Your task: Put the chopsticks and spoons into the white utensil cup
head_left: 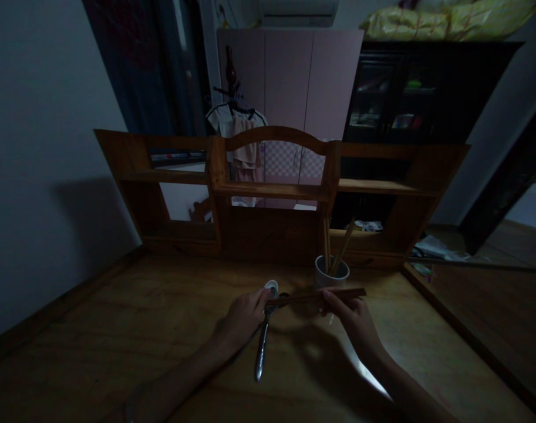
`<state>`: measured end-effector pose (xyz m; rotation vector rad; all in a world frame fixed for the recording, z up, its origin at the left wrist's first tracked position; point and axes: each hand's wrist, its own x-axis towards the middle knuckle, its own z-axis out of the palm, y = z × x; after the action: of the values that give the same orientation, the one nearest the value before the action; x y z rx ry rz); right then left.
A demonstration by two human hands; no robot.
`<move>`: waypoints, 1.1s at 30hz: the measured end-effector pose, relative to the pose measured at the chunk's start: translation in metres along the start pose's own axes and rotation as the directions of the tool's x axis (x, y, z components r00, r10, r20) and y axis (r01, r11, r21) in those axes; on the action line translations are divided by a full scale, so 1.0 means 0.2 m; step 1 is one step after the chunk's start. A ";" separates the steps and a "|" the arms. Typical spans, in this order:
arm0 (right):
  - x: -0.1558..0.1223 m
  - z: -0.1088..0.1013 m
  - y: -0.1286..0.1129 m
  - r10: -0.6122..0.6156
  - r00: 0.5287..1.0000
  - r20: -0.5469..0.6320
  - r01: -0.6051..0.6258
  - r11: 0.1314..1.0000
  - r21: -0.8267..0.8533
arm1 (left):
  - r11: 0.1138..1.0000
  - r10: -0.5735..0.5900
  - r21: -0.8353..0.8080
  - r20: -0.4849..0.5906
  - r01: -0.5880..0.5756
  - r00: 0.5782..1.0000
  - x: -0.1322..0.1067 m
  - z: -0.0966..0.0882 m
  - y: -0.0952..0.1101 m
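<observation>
Containers, L→R: wooden hutch (271, 189) at back of desk, open-fronted cubbies, room visible thru several. Behind it, pink wardrobe (287, 82), doors closed, so contents n/a. White cup (331, 282) on desk, R of ctr, in front of hutch: upright, approx. 3–4 wooden sticks (344, 247) standing in it, tips above rim, splayed, some leaning R; exact qty unclear. Far R, black cabinet (430, 106) w/ glass doors, blurry items on shelves incl. smth green; yellow bags (408, 22) piled on top.

Hands, L→R: L hand (242, 317) has a narrow pinch on L end of the held sticks (300, 298), right by the metal spoon (261, 349). Spoon handle points back twd wearer; can't tell if L hand grips it too or it's on desk. Whitish oval piece (272, 285) just past L fingertips, partly hidden, ID unclear. Held sticks run approx. horiz. between both hands, above desk (171, 329). R hand (349, 317) pinches them nr R end, thumb on top, fingers curled under.

In the way: R hand + held sticks cross in front of cup, hiding its lower part. L fingers block part of spoon. Other stuff, L→R: dark curtain (162, 70), clothes on hangers (241, 126) behind hutch. Dim light, fine detail poor.
</observation>
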<state>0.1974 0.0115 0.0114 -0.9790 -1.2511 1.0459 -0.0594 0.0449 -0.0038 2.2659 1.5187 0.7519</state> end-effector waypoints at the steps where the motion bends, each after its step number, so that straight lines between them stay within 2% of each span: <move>1: 0.00 0.00 0.00 0.001 1.000 0.003 -0.001 1.000 0.005 | 1.000 -0.012 -0.010 0.000 0.012 1.000 0.00 0.00 0.00; 5: -0.01 0.01 0.00 0.011 1.000 -0.002 -0.011 1.000 -0.007 | 0.997 -0.028 -0.074 -0.007 0.027 1.000 -0.01 -0.01 0.01; 10: -0.01 0.02 0.01 0.019 1.000 -0.004 -0.019 1.000 -0.007 | 0.985 -0.091 -0.153 -0.079 0.078 0.993 -0.01 -0.02 0.02; 19: -0.02 0.04 0.00 0.018 0.998 0.066 -0.020 0.999 0.031 | 0.954 -0.213 -0.236 -0.101 0.185 0.972 0.04 0.00 -0.06; 25: -0.02 0.04 0.00 0.013 0.998 0.068 -0.015 0.999 0.034 | 0.968 -0.193 -0.182 -0.097 0.173 0.976 0.05 0.01 -0.07; 30: -0.02 0.04 0.00 0.026 0.998 0.059 -0.028 0.999 0.046 | 0.985 -0.148 -0.104 -0.137 0.135 0.979 0.04 0.03 -0.08; 33: -0.01 0.04 0.00 0.024 0.998 0.055 -0.026 0.999 0.045 | 0.984 -0.152 -0.114 -0.127 0.138 0.980 0.04 0.03 -0.07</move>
<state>0.1895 0.0089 0.0115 -0.9388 -1.2567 1.1226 -0.0642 0.0573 -0.0129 2.0394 1.6438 0.9357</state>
